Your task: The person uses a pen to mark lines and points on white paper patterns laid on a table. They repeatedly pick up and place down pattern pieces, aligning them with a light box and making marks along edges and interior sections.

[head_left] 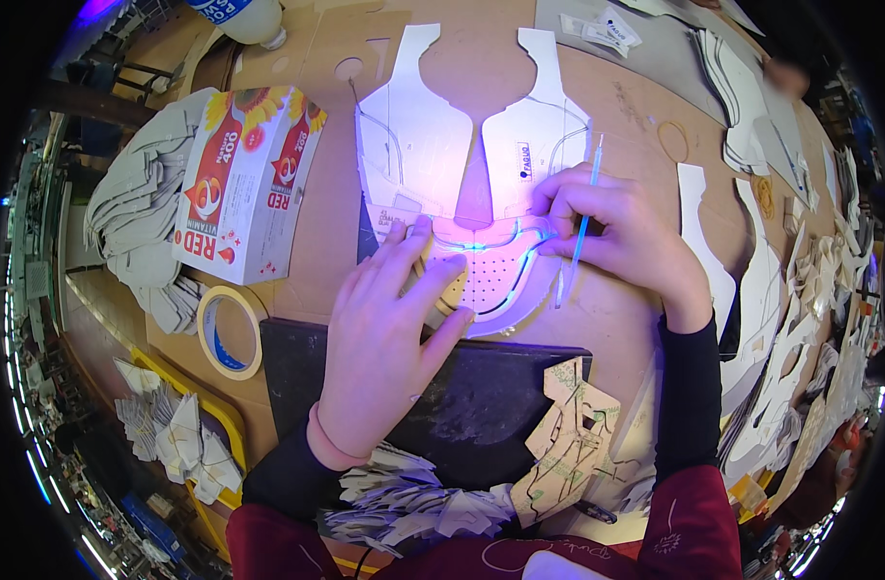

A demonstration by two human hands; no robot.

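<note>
A white shoe upper (418, 140) lies flat, its two long sides spread away from me. At its near end is a rounded toe piece (495, 275) with rows of small holes, lit by bluish-purple light. My left hand (384, 314) rests on the toe piece's left side, fingers stretched out and pressing down. My right hand (626, 227) holds a thin blue pen (584, 232) upright between its fingers, its upper tip pointing away. The fingertips of that hand touch the right edge of the upper, where the toe piece meets the side. Whether they also pinch the edge is hidden.
A red-and-white box (234, 184) and a tape roll (230, 332) stand at left. Cut white pieces (423, 503) pile near me, beside a tan marked template (568, 440) and a black board (481, 387). More pieces fill a yellow tray (232, 430). White uppers (752, 280) lie right.
</note>
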